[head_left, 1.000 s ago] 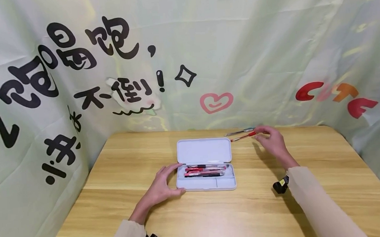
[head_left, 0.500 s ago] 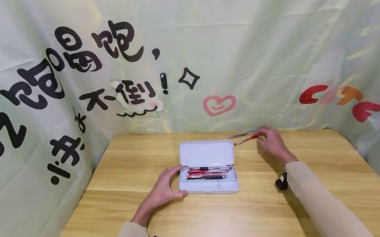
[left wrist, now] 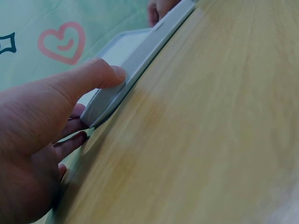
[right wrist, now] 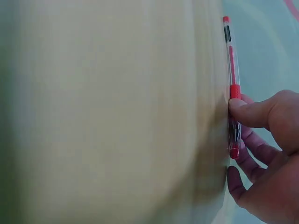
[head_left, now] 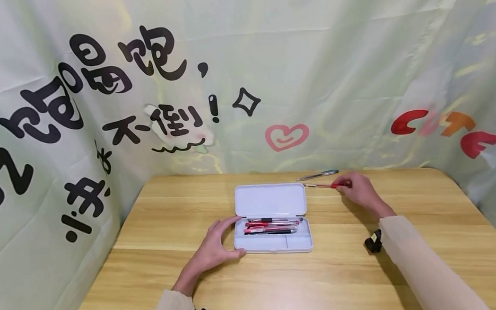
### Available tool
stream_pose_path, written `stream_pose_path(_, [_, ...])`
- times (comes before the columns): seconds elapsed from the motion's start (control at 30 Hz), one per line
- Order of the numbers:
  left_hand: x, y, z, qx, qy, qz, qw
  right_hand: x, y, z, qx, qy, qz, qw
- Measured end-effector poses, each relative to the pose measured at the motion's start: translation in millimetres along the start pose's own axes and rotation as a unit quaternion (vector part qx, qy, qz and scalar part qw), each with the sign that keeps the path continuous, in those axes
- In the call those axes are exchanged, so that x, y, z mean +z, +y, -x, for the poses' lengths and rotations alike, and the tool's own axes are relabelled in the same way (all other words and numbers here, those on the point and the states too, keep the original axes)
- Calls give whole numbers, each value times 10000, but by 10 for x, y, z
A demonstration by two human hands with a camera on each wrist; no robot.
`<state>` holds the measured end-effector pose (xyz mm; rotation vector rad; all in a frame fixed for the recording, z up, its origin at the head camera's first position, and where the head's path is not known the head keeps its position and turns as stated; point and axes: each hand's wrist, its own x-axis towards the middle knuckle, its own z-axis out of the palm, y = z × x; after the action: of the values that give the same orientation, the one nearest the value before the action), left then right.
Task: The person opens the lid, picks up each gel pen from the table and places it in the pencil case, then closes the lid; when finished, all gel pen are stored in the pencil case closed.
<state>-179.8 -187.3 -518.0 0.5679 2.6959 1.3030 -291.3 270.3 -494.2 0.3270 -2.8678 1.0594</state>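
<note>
A white pencil case [head_left: 257, 243] lies open on the wooden table, its lid [head_left: 270, 200] folded back. My left hand [head_left: 211, 247] holds the case's left end; in the left wrist view the thumb presses the front wall [left wrist: 140, 63] and the fingers reach round the corner. Further right, my right hand [head_left: 358, 189] pinches a red gel pen [head_left: 318, 186] near its red grip, tip end pointing left towards the lid's corner. The right wrist view shows the pen's clear barrel [right wrist: 232, 60] with thumb and fingers around it. Several red and black pens [head_left: 271, 230] lie in the case's rear compartment.
A pen with a blue end [head_left: 317, 175] lies at the table's back edge, behind the red pen. Two smaller front compartments [head_left: 298, 241] of the case hold nothing visible. A printed curtain [head_left: 337, 73] hangs right behind the table [head_left: 281, 285].
My right hand has drawn the red pen forward, away from the blue-ended pen, and turned it nearly level across the view. The left hand stays at the case; the head view shifted slightly.
</note>
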Motion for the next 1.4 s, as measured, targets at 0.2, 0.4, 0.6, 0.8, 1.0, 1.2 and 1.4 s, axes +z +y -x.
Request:
stream_pose_path(0.2, [-15, 6, 2, 13, -25, -41, 10000, -49, -57, 145, 192, 123, -186, 9996])
stream_pose_path(0.4, [-7, -12, -1, 31, 0, -52, 10000, -91, -202, 325, -30, 596, -488, 9970])
stream_pose_path(0.6, [5, -16, -15, 94, -19, -123, 9999, -71, -346, 486, -304, 950, -609, 9931])
stream_pose_path(0.8, [3, -19, -12, 20, 12, -96, 10000, -22, -554, 588, -338, 1110, -874, 9894])
stream_pose_path(1.0, [2, -27, -10, 21, 1, -41, 10000, 136, -685, 656, -276, 1056, -1172, 9871])
stream_pose_path(1.2, [-28, -34, -4, 92, -5, -93, 9999, 297, -850, 646, -465, 887, -1264, 9869])
stream_pose_path(1.4, [-31, -44, -29, 156, -39, -122, 9998, 428, -1030, 657, -654, 776, -1254, 9869])
